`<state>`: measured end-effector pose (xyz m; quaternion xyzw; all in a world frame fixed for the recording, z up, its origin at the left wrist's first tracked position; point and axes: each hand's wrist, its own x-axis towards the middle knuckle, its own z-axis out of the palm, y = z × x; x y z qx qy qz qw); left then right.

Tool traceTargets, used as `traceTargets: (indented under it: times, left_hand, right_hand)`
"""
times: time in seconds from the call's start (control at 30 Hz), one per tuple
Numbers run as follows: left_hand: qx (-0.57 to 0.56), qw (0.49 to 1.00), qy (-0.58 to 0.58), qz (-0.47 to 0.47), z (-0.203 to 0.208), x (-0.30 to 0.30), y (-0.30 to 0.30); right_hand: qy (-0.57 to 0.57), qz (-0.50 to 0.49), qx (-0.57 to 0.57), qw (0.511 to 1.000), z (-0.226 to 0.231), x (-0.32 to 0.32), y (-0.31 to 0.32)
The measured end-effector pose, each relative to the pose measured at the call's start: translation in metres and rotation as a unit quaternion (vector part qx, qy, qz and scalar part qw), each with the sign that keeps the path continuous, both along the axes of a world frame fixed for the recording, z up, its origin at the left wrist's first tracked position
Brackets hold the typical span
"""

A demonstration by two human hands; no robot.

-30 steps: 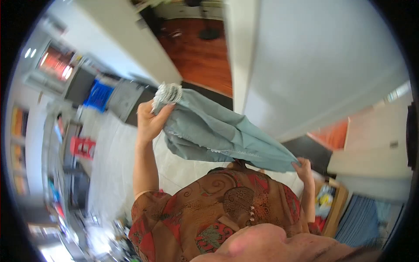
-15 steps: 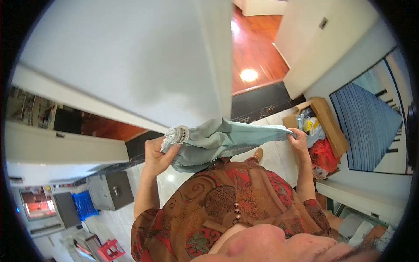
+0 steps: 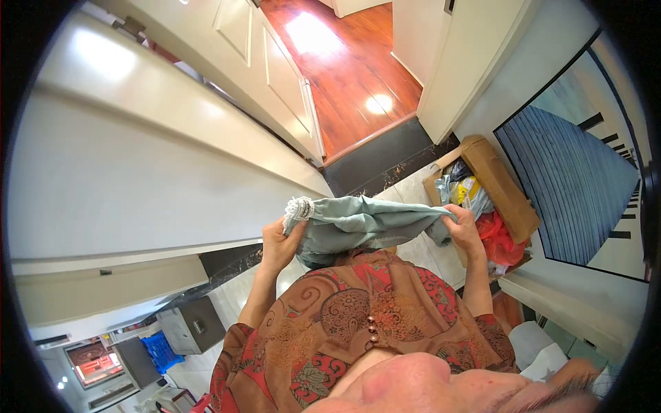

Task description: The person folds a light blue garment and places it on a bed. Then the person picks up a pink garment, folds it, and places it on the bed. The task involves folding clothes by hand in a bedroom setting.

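Observation:
A pale green-blue cloth is stretched sideways in front of my body, hanging in soft folds between my two hands. My left hand grips its left end, just below a bunched white frilly trim. At the opposite end my right hand pinches a corner, with the thumb on top. The lower part of the cloth falls toward my patterned brown and red top. I cannot tell what kind of garment or cover the cloth is.
A cardboard box stuffed with plastic bags stands right of my right hand, below a framed picture. Ahead, a doorway leads to a reddish wooden floor. A white wall rises at left. Lower left are a grey cabinet and blue crate.
My view has shifted, and more of the doorway and a panelled door shows. The cloth remains stretched between both hands, and my left hand is somewhat closer to the right one.

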<state>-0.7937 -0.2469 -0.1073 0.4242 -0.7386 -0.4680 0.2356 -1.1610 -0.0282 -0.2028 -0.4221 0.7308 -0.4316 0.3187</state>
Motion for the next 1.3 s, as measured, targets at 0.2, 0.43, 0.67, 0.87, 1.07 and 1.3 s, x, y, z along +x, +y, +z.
traceTargets:
  times: [0.2, 0.43, 0.67, 0.87, 1.07, 1.3]
  left_hand:
    - [0.032, 0.999, 0.024, -0.004, -0.025, -0.068, -0.043]
    - [0.051, 0.996, 0.068, 0.005, -0.068, -0.142, -0.120]
    - [-0.001, 1.000, 0.004, 0.017, -0.084, -0.157, -0.171]
    - [0.007, 1.000, -0.012, 0.010, -0.102, -0.167, -0.198]
    - [0.136, 0.990, 0.025, 0.031, -0.066, -0.211, -0.222]
    - [0.049, 0.997, 0.036, 0.053, -0.008, -0.307, -0.249]
  right_hand:
    - [-0.062, 0.064, 0.009, 0.996, 0.023, -0.032, -0.031]
    - [-0.171, -0.035, -0.074, 0.982, 0.082, -0.068, -0.096]
    - [-0.409, -0.113, -0.172, 0.889, 0.102, -0.079, -0.205]
    - [-0.527, -0.071, -0.213, 0.820, 0.118, -0.110, -0.315]
    - [-0.566, 0.073, -0.193, 0.798, 0.103, -0.143, -0.405]
    - [-0.603, 0.120, -0.143, 0.776, 0.111, -0.215, -0.475]
